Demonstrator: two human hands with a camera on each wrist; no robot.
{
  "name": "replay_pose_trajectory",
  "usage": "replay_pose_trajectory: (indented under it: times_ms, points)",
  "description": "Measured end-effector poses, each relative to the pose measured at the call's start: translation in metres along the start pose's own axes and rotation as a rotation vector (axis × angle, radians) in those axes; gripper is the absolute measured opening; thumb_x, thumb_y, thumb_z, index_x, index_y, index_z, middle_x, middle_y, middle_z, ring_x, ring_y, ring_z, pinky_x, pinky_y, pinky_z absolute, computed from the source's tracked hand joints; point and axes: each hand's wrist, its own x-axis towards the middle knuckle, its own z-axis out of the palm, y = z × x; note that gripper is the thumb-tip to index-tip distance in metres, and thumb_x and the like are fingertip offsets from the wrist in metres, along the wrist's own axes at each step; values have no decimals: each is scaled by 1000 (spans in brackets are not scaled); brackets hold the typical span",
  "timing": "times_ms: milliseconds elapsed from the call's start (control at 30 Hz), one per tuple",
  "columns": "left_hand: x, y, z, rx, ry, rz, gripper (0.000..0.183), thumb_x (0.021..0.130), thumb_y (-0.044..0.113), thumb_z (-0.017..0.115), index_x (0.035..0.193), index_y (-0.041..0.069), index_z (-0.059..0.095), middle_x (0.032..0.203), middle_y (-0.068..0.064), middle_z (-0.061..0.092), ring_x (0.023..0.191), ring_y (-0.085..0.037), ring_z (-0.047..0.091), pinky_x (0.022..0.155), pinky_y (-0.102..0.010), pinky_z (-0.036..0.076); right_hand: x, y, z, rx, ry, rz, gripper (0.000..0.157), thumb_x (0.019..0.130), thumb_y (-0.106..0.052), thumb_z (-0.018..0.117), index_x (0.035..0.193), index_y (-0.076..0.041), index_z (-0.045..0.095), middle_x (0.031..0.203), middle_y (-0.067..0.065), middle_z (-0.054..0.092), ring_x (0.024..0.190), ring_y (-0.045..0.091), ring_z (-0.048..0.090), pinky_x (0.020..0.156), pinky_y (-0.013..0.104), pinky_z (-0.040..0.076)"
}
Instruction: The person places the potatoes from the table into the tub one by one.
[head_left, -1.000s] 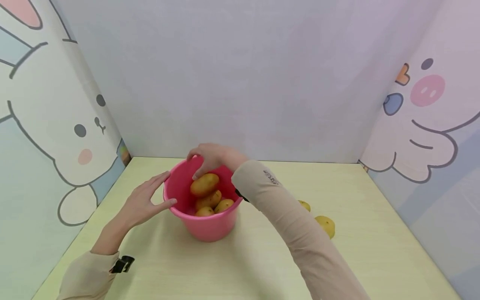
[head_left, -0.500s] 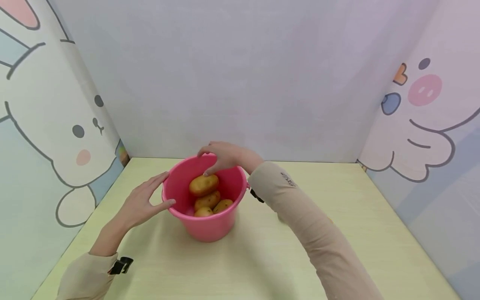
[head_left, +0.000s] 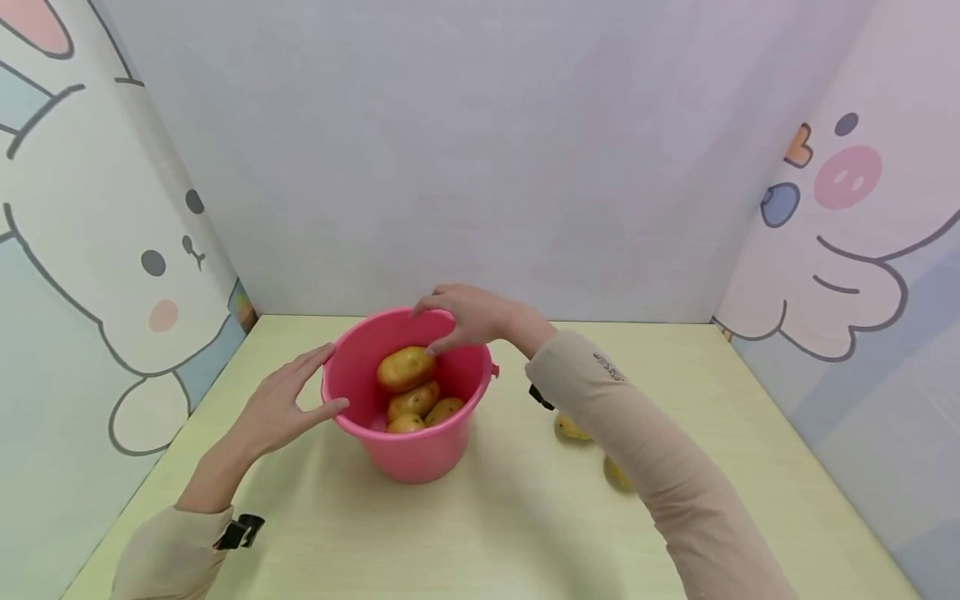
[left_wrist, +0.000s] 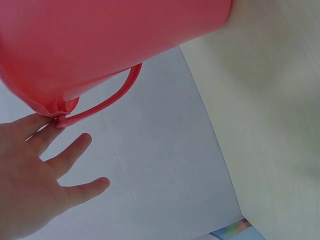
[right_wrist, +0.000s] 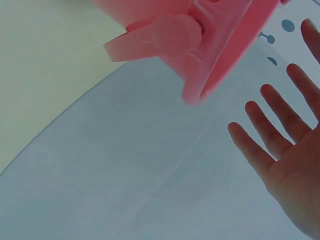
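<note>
Pale cloth walls enclose a light yellow table, with a cartoon rabbit printed on the left side and a cartoon figure with a pink snout on the right. Left of the table's middle stands a pink bucket, and from where I watch I count four potatoes inside it: a top potato resting over a second potato, with two smaller-looking potatoes showing near the front wall.

At the bucket's left, a person's left hand lies against the rim, thumb and fingers well spread, steadying touch only, nothing enclosed in it. Up close at that wrist, two fingers meet the rim beside the mount of the pink handle, while two others stretch out clear of it.

Over the far right of the opening hangs the right hand, fingers apart and palm bare, holding nothing; whether its thumb meets the top potato I cannot tell.

Two more potatoes lie on the table to the right of the bucket, partly hidden behind the beige right sleeve. A black strap shows at the left cuff.
</note>
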Motion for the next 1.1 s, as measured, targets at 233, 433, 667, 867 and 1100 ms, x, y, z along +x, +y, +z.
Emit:
replay_pose_trajectory:
  times_ms: [233, 433, 667, 867, 1100]
  points:
    - [0, 0, 0, 2, -2, -1, 80, 73, 41, 67, 137, 9, 30, 132, -16, 37, 116, -36, 34, 80, -62, 35, -9, 0, 4, -21, 0, -15, 58, 72, -34, 72, 123, -19, 50, 119, 5, 46, 109, 19, 41, 73, 24, 46]
    - [0, 0, 1, 5, -5, -10, 82, 73, 44, 66, 138, 10, 29, 133, -16, 36, 117, -36, 33, 80, -62, 35, -17, 3, 8, -25, 18, -37, 58, 71, -34, 72, 123, -18, 50, 117, 3, 47, 107, 16, 41, 72, 21, 46]
    - [1, 0, 1, 1, 1, -7, 81, 73, 43, 66, 138, 10, 30, 133, -16, 36, 117, -36, 33, 81, -63, 34, -28, 11, 11, -17, 44, -47, 56, 72, -34, 71, 122, -20, 50, 115, 0, 47, 105, 14, 42, 73, 21, 45]
    - [1, 0, 1, 7, 0, -6, 80, 74, 42, 66, 138, 10, 30, 133, -16, 36, 117, -36, 33, 81, -63, 34, -39, 22, 13, 41, 71, -69, 53, 75, -34, 69, 122, -18, 50, 118, 5, 47, 108, 20, 42, 80, 29, 44]
    - [1, 0, 2, 8, 1, -8, 80, 74, 42, 66, 138, 10, 29, 133, -16, 36, 117, -36, 33, 81, -63, 34, -49, 34, 14, 67, 125, -69, 56, 74, -33, 70, 123, -13, 51, 119, 4, 48, 106, 13, 41, 81, 30, 44]
